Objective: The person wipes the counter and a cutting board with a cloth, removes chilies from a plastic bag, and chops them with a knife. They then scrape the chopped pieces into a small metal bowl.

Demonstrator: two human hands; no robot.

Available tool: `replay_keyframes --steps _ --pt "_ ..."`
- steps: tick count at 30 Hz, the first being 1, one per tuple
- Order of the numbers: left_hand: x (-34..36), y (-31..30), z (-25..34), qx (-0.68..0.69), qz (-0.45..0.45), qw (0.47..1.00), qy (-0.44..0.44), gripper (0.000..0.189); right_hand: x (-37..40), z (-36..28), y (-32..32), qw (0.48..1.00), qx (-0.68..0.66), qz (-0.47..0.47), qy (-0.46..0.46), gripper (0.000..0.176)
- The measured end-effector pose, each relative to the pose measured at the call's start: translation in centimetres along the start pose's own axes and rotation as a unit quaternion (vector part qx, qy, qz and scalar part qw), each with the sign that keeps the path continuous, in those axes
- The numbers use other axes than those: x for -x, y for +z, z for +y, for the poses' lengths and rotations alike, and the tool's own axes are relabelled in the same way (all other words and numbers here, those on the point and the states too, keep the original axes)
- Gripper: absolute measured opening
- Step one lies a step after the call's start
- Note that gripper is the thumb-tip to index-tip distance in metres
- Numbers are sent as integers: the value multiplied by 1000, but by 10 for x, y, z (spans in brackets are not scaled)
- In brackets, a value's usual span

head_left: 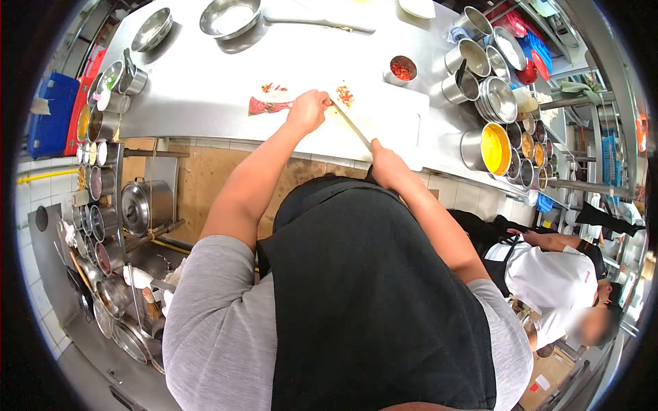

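Note:
My right hand [388, 166] grips the handle of a kitchen knife [353, 125], whose blade slants up and left over a white cutting board [399, 130]. The blade's far end is close to the fingertips of my left hand [308, 111]. My left hand is closed, pressing on red strips that look like chilies [266, 106]; they stick out to its left. Just beyond the blade lies a small heap of chopped red pieces [345, 96]. More red bits [274, 88] lie behind the strips. A steel cup [400, 71] of chopped red pieces stands farther back.
Two steel bowls [152, 30] [230, 17] and a white-bladed tool [319, 22] lie at the back. Steel pots and a container of yellow liquid [493, 148] crowd the right edge. More cups [110, 101] line the left. A co-worker [552, 277] is at lower right.

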State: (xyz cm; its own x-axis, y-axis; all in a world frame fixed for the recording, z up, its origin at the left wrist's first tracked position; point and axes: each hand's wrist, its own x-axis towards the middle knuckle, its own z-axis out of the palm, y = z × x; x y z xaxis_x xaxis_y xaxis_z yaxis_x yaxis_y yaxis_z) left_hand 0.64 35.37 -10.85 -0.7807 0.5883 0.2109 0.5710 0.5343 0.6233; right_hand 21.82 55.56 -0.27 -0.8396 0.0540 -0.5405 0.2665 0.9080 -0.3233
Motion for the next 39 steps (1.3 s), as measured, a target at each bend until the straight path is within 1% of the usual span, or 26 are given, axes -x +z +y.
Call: replay_keyframes --steps 2,3,5,6,8,10,12,14,18,20,22,24,25,27,29,30,32,35,38,39 --pt "0 -4 5 4 -9 1000 -5 7 -29 3 17 999 -28 37 -2 36" --pt "-1 -8 6 5 -16 1000 -9 7 -28 -2 10 999 -28 39 -4 36" --pt "1 -5 2 -1 -22 1000 -14 7 -12 -20 -21 1000 3 1 15 34" --pt "-1 -4 1 -6 -24 999 -20 6 0 -25 -33 1000 4 2 15 34" --pt "-2 -5 2 -3 -20 999 -25 6 25 -27 -45 999 14 -20 27 34" --pt "0 -4 1 0 -20 999 -29 6 10 -17 -23 1000 7 -15 15 34" --pt "2 -2 0 14 -12 1000 -12 6 -8 -7 1 1000 -3 -8 9 34" --pt "3 -3 3 10 -14 1000 -13 6 -29 -9 11 999 -34 25 9 34" --pt "4 -1 1 15 -19 1000 -19 7 2 -29 -34 1000 -9 -2 16 34" --pt "6 -4 3 7 -14 1000 -18 8 23 -30 -42 999 5 -26 31 35" --pt "8 -4 4 0 -11 1000 -15 9 2 -15 -12 1000 -6 -18 16 35" --pt "10 -2 3 2 11 1000 6 10 -13 -10 10 1000 -21 -9 4 35" --pt "9 -2 2 1 12 1000 8 10 -20 -12 15 999 -33 2 9 34" --pt "12 -3 1 -7 25 999 41 10 -29 -14 13 999 -47 13 13 34" --pt "17 -3 4 -14 21 999 33 10 -26 -14 7 998 -61 -2 17 35" --pt "14 -3 6 -20 25 999 23 10 -24 -12 4 998 -60 0 19 35" --pt "12 -3 6 -25 30 999 23 10 -18 -9 2 1000 -7 21 10 36" --pt "16 0 4 -30 33 999 13 9 14 -25 -28 999 17 -8 30 39" --pt "14 2 1 -21 39 999 13 8 30 -25 -37 999 32 -21 27 41" --pt "14 2 0 -14 40 999 18 8 23 -23 -31 999 32 -21 27 41"
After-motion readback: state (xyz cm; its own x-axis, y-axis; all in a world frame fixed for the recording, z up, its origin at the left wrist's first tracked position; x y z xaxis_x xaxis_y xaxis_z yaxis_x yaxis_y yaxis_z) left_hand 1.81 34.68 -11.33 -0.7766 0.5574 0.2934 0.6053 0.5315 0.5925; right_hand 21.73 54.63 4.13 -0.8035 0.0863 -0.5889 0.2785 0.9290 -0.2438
